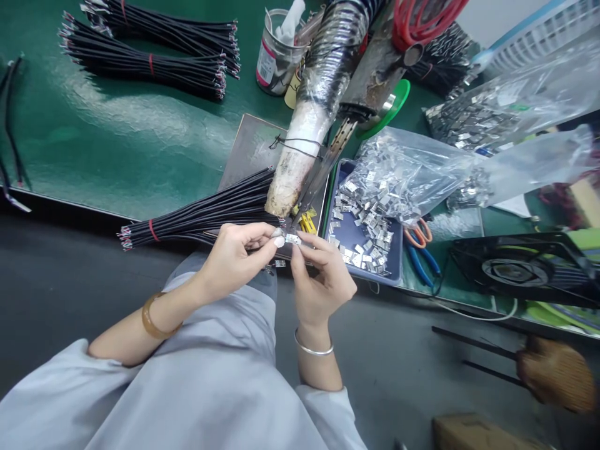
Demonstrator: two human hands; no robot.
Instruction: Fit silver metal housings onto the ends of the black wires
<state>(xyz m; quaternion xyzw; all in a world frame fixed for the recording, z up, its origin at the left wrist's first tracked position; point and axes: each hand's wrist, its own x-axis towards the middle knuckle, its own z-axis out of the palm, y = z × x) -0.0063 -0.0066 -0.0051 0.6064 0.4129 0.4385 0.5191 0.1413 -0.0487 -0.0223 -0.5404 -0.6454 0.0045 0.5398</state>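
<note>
My left hand (237,257) and my right hand (321,275) meet at the table's front edge, both pinched on one small metal clip (293,239) between their fingertips. Just behind them lies a bundle of black wires (206,215) tied with a red band, its stripped ends pointing left. A wrapped, foil-covered tool (309,119) slopes down towards the clip. To the right, a blue tray (396,265) holds several loose metal clips (365,231).
More black wire bundles (150,62) lie at the back left of the green mat (117,137). A glass jar (276,53), plastic bags of clips (412,169), orange-handled pliers (419,240) and a black fan (520,269) stand at the right.
</note>
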